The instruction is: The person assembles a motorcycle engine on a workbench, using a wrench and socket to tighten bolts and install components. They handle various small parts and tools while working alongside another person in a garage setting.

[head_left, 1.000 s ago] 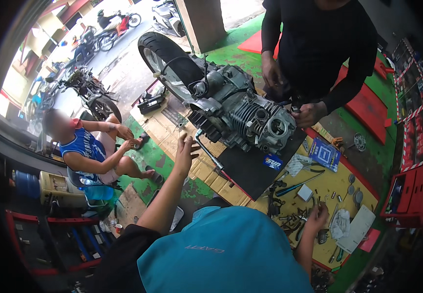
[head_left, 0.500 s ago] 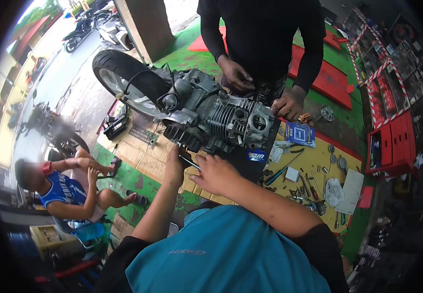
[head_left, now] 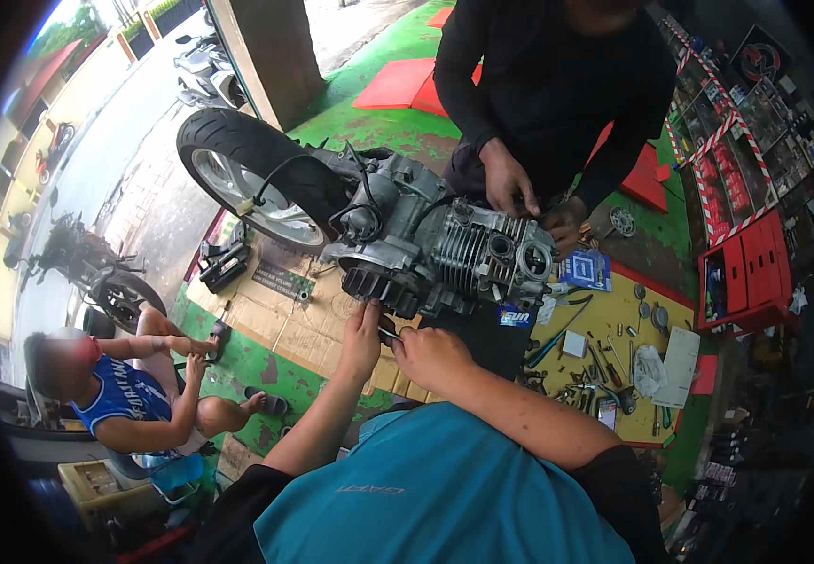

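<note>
A scooter engine with its rear wheel lies on the table before me. My left hand is up against the finned cooling fan on the engine's near side, fingers closed; what they grip is hidden. My right hand is closed around a slim metal hand tool, whose exact kind I cannot make out. It spans the gap between my hands, below the fan. Across the table, a co-worker's hands are beside the finned cylinder, working at something small I cannot make out.
Flattened cardboard lies under the engine. Screwdrivers, bolts and small parts cover the yellow tabletop at right, by a blue package. A red tool cabinet stands far right. A person in a blue jersey sits at left.
My view has shifted, so the engine sits slightly further right. The co-worker has leaned in closer over the cylinder. The tool between my hands now shows less of its length.
</note>
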`<move>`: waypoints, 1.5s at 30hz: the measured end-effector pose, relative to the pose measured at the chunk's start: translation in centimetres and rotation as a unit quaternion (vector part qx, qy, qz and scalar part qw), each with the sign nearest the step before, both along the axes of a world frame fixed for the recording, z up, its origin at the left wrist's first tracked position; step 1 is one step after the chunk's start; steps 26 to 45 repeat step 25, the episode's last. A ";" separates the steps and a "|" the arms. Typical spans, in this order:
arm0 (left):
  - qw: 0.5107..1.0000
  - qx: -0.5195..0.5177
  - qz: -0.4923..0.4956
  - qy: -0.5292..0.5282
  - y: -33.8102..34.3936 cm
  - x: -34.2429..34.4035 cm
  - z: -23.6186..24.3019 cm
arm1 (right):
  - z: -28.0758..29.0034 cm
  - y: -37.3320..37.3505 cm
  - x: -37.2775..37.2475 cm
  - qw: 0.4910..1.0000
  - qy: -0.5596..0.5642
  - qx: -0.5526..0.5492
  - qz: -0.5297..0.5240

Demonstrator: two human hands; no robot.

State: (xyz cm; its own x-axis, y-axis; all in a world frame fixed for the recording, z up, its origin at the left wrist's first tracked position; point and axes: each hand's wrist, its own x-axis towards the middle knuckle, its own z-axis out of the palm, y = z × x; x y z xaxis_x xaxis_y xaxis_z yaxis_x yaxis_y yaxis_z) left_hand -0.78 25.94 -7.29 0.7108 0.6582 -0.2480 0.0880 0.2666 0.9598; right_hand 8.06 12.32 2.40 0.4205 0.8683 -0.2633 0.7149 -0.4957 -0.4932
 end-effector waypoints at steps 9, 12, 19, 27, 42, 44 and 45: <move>0.999 -0.030 -0.026 -0.003 0.3 -0.3 0.9 | -1.1 0.8 -0.2 1.000 0.007 -0.012 -0.020; 1.000 -0.003 -0.007 -0.004 0.0 -0.2 0.4 | -0.7 0.8 -0.2 0.999 0.025 -0.021 -0.030; 1.000 -0.005 -0.001 -0.007 -0.3 0.0 1.2 | -1.7 0.5 -0.3 0.999 -0.014 0.029 -0.016; 1.000 0.012 -0.004 -0.010 -0.1 -0.1 0.5 | -1.3 0.5 -0.4 1.000 -0.007 0.020 -0.015; 1.000 0.012 -0.004 -0.010 -0.1 -0.1 0.5 | -1.3 0.5 -0.4 1.000 -0.007 0.020 -0.015; 1.000 0.012 -0.004 -0.010 -0.1 -0.1 0.5 | -1.3 0.5 -0.4 1.000 -0.007 0.020 -0.015; 1.000 0.012 -0.004 -0.010 -0.1 -0.1 0.5 | -1.3 0.5 -0.4 1.000 -0.007 0.020 -0.015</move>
